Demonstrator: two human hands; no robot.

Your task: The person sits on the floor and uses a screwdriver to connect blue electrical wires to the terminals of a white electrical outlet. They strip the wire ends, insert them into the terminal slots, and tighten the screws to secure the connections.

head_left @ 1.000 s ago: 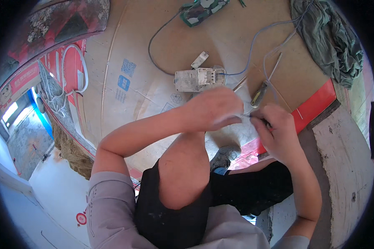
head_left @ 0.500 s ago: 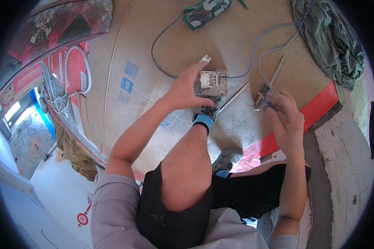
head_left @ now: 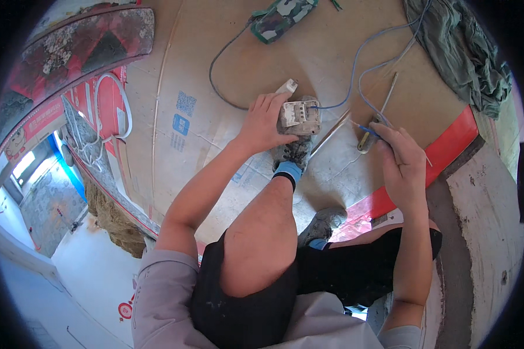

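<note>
A small off-white electrical box (head_left: 300, 118), its front uncovered to show a row of terminals, rests over my shoe (head_left: 291, 152). Around its left side curls my left hand (head_left: 263, 125), closed on it with the thumb below. A blue-grey wire (head_left: 350, 75) enters the box's right side and loops up toward the far right. Pinched in my right hand (head_left: 400, 154) is a blue wire (head_left: 367, 130), its thin bare end pointing left toward the box. Just beyond those fingers lies a screwdriver (head_left: 388, 96) with a long thin shaft. A small white piece (head_left: 288, 87) sits above the box.
A camouflage pouch (head_left: 282, 20) lies at the far side, with a dark cable (head_left: 214, 72) running from it to the box. Crumpled green cloth (head_left: 460, 52) is at far right. Cardboard (head_left: 204, 174) covers the floor. White cable (head_left: 125, 107) hangs at left; a rough ledge (head_left: 477, 232) stands right.
My right hand has closed on the blue wire and turned its bare end leftward, toward the box. My left hand still grips the box, its fingers drawn closer around it.
</note>
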